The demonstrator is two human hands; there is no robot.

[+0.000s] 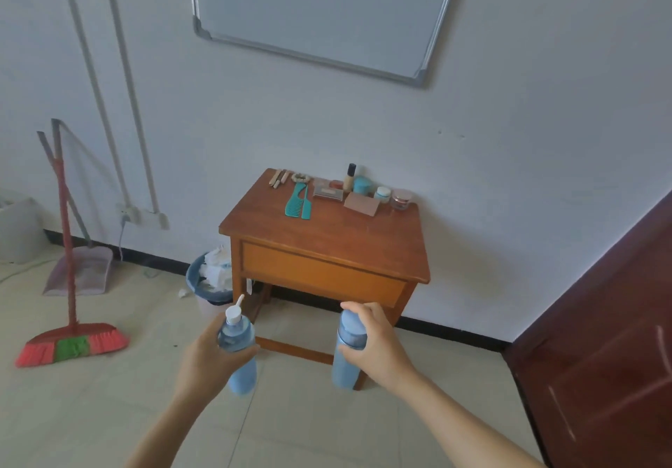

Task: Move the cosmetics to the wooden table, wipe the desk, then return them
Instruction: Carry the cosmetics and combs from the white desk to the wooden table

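A small wooden tabletop (327,234) stood against a white wall (509,140) under a metal-framed whiteboard (320,13), on a pale tiled floor (109,413), with a red-and-green broom (69,344) at the left and a dark door (600,358) at the right. A blue-lined bin (209,285) beside the table's left leg was heaped with crumpled white paper, while teal combs (299,202), flat compacts (328,193), a slim foundation bottle (350,176) and round jars (401,199) lay along the tabletop's back edge. Short of the table, the left hand (207,355) was wrapped round a blue white-capped bottle (243,376), and the right hand (374,340) gripped a second blue bottle (345,369) near its top.
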